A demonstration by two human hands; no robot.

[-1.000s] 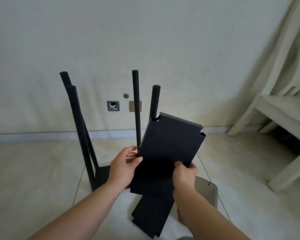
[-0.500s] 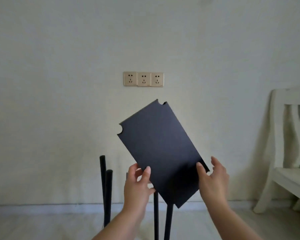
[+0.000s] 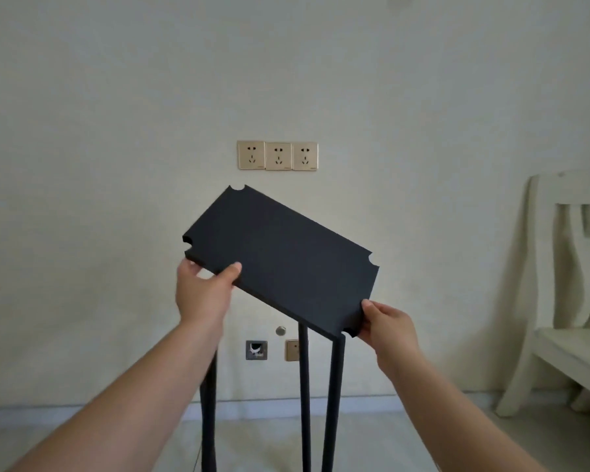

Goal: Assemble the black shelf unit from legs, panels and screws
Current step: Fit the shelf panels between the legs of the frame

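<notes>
Two hands hold one black panel [image 3: 280,260] up before a pale wall. The left hand [image 3: 203,294] pinches its near left edge, thumb on top; the right hand [image 3: 387,323] grips the lower right corner. Both forearms reach forward. Three black legs [image 3: 332,403] stand upright beneath it.

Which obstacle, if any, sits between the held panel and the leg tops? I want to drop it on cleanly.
Nothing visible does. The panel, gripped by the left hand and right hand, hangs tilted directly above the legs.
</notes>
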